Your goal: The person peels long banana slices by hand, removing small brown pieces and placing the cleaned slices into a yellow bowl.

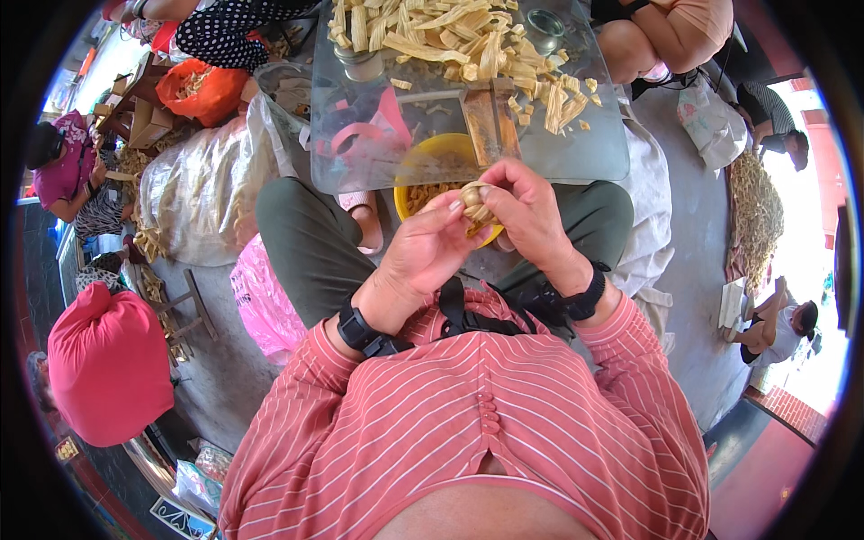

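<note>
Both my hands hold a small, pale tan knotted ball of dried plant strips (474, 197) just past the near edge of the glass tabletop. The fingertips of my left hand (435, 239) support its left side and underside. My right hand (530, 209) pinches it from the right between thumb and fingers. Below it stands a yellow basin (403, 196) with cut strip pieces in it, partly covered by my hands and the glass. A grooved wooden block (491, 125) rests on the glass tabletop (574, 158) right beyond my right hand.
Loose dried strips (459, 34) are heaped on the tabletop's far side, with glass jars (545, 30) among them. A pink ribbon (378, 128) shows at the left. Sacks (209, 189) and a pink plastic bag (266, 297) flank my legs. Other people sit across and to both sides.
</note>
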Available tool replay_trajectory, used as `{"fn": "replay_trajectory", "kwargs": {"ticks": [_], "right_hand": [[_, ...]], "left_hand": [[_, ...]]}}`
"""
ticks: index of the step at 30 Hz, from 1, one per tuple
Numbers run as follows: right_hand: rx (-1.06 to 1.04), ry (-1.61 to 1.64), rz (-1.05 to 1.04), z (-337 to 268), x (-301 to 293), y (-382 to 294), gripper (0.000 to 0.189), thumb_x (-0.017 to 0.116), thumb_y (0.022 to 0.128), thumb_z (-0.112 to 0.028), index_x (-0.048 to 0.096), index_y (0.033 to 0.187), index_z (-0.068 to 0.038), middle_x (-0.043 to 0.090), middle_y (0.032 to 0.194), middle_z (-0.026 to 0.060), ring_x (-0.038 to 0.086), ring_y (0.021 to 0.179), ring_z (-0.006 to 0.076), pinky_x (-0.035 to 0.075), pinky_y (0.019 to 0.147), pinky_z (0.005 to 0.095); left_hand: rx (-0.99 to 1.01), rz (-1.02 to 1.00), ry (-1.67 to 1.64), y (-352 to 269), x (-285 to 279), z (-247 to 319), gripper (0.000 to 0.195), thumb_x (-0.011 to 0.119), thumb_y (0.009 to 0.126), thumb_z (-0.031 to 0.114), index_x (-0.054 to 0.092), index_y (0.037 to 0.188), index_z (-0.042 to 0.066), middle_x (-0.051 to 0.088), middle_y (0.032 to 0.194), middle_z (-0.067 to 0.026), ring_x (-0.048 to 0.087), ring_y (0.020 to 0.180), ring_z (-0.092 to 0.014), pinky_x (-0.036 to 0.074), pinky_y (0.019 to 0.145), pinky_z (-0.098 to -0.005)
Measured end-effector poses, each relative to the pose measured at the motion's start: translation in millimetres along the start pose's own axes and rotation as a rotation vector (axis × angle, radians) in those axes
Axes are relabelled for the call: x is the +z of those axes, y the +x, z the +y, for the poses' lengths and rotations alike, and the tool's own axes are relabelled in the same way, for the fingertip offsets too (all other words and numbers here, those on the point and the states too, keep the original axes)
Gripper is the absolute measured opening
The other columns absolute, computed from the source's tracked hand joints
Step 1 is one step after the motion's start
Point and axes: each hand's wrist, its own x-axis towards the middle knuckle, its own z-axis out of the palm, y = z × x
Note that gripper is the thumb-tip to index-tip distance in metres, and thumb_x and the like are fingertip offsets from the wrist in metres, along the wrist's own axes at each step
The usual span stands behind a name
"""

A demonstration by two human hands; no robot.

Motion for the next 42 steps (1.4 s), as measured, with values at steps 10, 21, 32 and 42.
{"fn": "replay_trajectory", "kwargs": {"ticks": [10,21,32,42], "right_hand": [[-0.106,-0.164,0.053,14,-5,3,0.009,0.055,0.081,-0.008,0.053,0.085,0.000,0.055,0.069,0.0024,0.051,0.066,0.0075,0.044,0.058,0.0253],[-0.296,-0.405,0.009,-5,-5,0,0.011,0.056,0.084,-0.010,0.050,0.090,-0.002,0.056,0.073,0.0104,0.056,0.064,0.0205,0.045,0.059,0.0301],[-0.076,-0.478,-0.162,-42,-32,-12,0.008,0.057,0.083,-0.006,0.059,0.087,0.000,0.058,0.069,0.0007,0.052,0.066,0.0043,0.043,0.059,0.0208],[-0.280,-0.500,-0.127,-36,-17,-12,0.006,0.057,0.079,-0.005,0.056,0.080,0.001,0.057,0.065,0.0103,0.055,0.059,0.0159,0.043,0.055,0.0282]], "left_hand": [[-0.022,0.091,0.061,2,11,3,0.017,0.049,0.089,0.021,0.055,0.096,0.006,0.055,0.096,-0.0007,0.050,0.090,-0.014,0.038,0.084,-0.0321],[0.050,0.167,1.134,-2,40,34,0.033,0.051,0.086,0.001,0.041,0.117,-0.002,0.057,0.083,-0.0045,0.058,0.076,-0.012,0.050,0.065,-0.0245],[-0.050,-0.001,1.262,-20,44,76,0.049,0.049,0.086,0.000,0.032,0.131,0.005,0.057,0.076,-0.0038,0.053,0.067,-0.008,0.044,0.062,-0.0214],[-0.110,0.004,0.996,-1,51,58,0.008,0.059,0.084,0.007,0.054,0.086,0.001,0.063,0.081,-0.0067,0.056,0.067,-0.007,0.045,0.061,-0.0192]]}}
